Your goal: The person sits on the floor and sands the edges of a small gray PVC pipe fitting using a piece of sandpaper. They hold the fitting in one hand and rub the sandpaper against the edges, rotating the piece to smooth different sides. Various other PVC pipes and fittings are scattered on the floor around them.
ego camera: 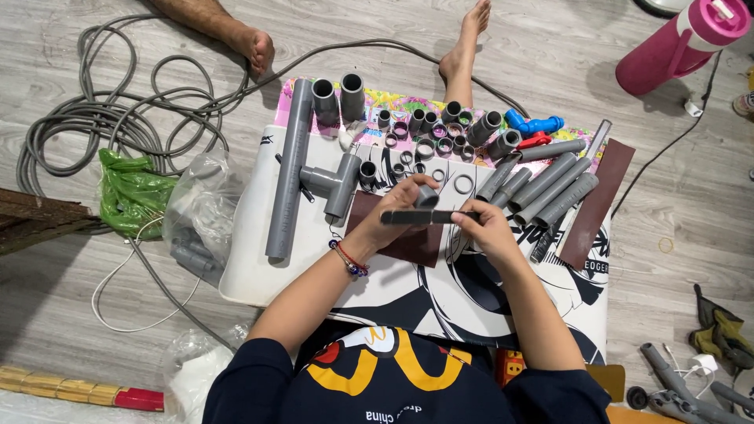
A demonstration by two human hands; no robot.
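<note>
My left hand (395, 213) holds a small grey pipe fitting (426, 196) between thumb and fingers. My right hand (485, 225) grips a long dark flat tool (428, 217), like a file or a sandpaper strip, lying across just under the fitting. Both hands hover over a dark brown sandpaper sheet (408, 245) on a white printed board (259, 259). Beyond the hands lie several small grey rings and couplings (428, 137).
A long grey pipe (287, 169) and a tee fitting (334, 182) lie left; several short pipes (550, 188), a blue valve (534, 124) and another brown sheet (597, 200) lie right. A coiled grey hose (94, 118), plastic bags, a pink bottle (683, 43) and two bare feet surround the board.
</note>
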